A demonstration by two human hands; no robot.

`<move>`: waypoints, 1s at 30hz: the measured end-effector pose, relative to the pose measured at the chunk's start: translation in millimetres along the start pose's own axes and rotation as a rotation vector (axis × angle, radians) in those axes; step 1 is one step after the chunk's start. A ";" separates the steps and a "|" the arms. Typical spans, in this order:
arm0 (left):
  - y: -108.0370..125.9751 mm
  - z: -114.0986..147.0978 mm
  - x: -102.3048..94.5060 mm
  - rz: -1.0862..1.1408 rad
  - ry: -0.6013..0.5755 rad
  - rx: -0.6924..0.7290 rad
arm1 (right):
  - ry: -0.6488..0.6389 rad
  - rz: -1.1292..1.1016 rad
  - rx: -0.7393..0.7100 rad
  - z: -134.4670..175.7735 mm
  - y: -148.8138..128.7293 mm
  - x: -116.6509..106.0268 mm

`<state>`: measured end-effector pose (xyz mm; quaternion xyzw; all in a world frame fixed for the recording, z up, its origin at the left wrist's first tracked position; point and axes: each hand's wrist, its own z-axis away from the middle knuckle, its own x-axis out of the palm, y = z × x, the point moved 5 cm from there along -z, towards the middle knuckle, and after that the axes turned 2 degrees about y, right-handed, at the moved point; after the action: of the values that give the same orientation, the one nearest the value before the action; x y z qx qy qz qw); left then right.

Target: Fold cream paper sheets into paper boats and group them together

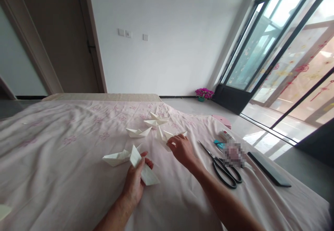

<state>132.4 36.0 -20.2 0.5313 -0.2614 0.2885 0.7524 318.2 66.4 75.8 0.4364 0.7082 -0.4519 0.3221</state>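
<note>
My left hand [136, 178] is closed around a piece of folded white paper [149, 175], thumb on top, with one pointed end sticking up. Just behind it, partly covered by that paper, a white paper boat [114, 159] rests on the cloth. Further right, my right hand [181, 148] reaches forward with bent fingers, pinching the near edge of another paper boat [169, 134]; its fingertips are partly hidden. Several more boats stand close by, among them one at the left [138, 132] and one further back [156, 122].
A pale pink floral cloth [78, 175] covers the surface in wrinkles. On the right lie black-handled scissors [221, 168], a white tube [224, 135], a pixelated pinkish item [235, 153] and a long dark flat object [268, 170]. Purple flowers [204, 93] stand on the floor behind.
</note>
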 end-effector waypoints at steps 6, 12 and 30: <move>1.6 5.9 4.2 -0.021 -0.059 0.010 | -0.178 -0.448 -0.017 34.8 -39.6 9.2; 6.5 10.4 13.0 -0.036 -0.180 -0.012 | -0.368 -0.621 -0.037 47.2 -58.4 35.9; 14.2 -1.3 -7.7 0.099 0.105 0.107 | -0.228 0.284 0.077 -55.9 69.6 16.2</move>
<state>117.0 39.9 -16.7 0.5413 -0.2319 0.3664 0.7204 371.3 137.9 58.6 0.4899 0.5806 -0.4753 0.4439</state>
